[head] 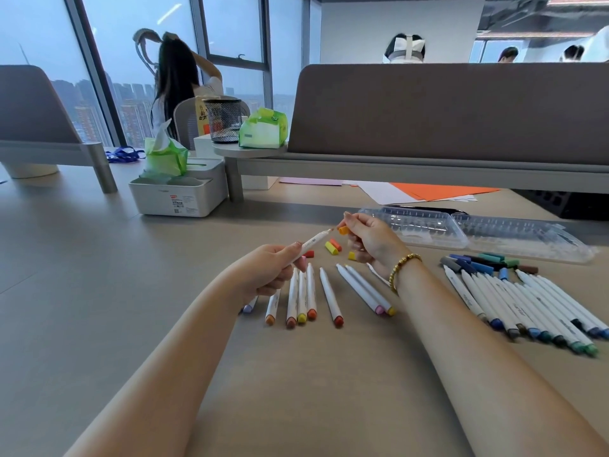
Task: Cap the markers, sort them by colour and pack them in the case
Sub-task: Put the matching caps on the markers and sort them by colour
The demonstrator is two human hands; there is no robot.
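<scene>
My left hand (270, 270) grips a white uncapped marker (313, 241), its tip pointing up and right. My right hand (370, 240) pinches an orange cap (343, 230) just beside that tip, apart from it. Below my hands lie several uncapped warm-coloured markers (311, 296) in a loose row. Loose yellow, orange and red caps (333, 247) sit on the table behind them. At the right lie several uncapped blue and green markers (527, 305) with their dark caps (484, 263) piled beyond. The clear plastic case (461, 232) lies open and empty at the back right.
A white tissue box (181, 196) with green packs stands at the back left. Orange and white paper sheets (428, 191) lie under the raised grey shelf (395, 166). A mesh pen cup (224, 120) stands on a side shelf. People sit beyond the partition.
</scene>
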